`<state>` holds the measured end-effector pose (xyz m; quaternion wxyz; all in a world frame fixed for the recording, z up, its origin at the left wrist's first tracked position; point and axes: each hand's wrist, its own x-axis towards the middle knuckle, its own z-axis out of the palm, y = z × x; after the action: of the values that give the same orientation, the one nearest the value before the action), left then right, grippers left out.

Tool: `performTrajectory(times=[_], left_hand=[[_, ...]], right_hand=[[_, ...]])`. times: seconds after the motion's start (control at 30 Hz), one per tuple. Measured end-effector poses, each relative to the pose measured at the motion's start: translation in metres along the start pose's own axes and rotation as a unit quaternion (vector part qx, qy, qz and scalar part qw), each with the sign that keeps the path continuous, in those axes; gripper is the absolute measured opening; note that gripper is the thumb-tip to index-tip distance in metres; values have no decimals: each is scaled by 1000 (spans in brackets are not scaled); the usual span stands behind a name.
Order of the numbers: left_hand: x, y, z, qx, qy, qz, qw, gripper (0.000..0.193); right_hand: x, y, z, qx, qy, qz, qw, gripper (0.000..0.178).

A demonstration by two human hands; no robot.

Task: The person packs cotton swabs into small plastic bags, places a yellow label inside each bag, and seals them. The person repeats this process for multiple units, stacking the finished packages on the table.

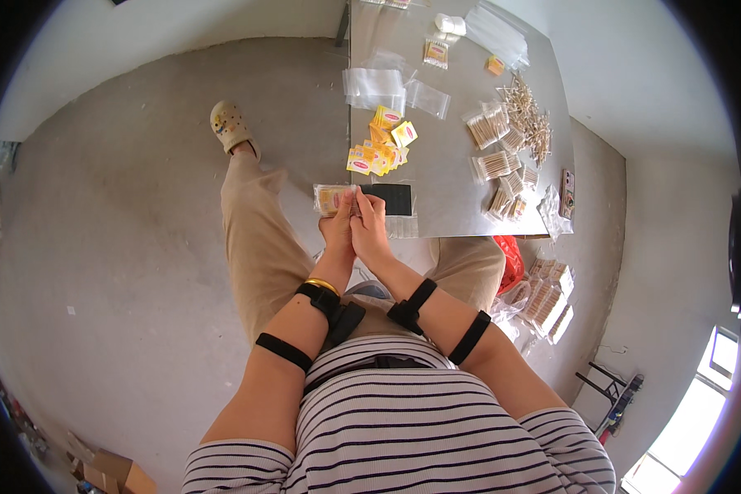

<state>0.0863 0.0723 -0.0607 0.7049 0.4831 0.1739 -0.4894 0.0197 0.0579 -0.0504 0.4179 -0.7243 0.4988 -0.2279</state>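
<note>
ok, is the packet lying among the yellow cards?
No, the packet is in the left hand, apart from the yellow cards on the table.

Up the middle of the desk (441,160), upper right of the frame, runs a bare lane. Yellow cards (380,148) and clear bags (374,87) crowd its left, swab bundles (496,167) and loose swabs (525,111) its right; a packet (436,54) sits at its top. A flat pad (393,199) lies between the hands (370,224) and the lane.

grey floor (140,247) — bright window (690,424)
</note>
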Motion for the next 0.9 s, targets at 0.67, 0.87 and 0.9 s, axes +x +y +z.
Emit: performTrajectory(times=[0.67,0.87,0.9], left_hand=[[-13,89,-29,-48,-44,56,996,45],[-61,149,4,-118,-155,22,981,37],[-73,154,13,-119,-174,26,977,36]], right_hand=[[25,-84,-25,230,-241,18,943,48],[19,-151,-90,219,-168,-68,959,28],[13,-162,-101,194,-159,-87,964,26]])
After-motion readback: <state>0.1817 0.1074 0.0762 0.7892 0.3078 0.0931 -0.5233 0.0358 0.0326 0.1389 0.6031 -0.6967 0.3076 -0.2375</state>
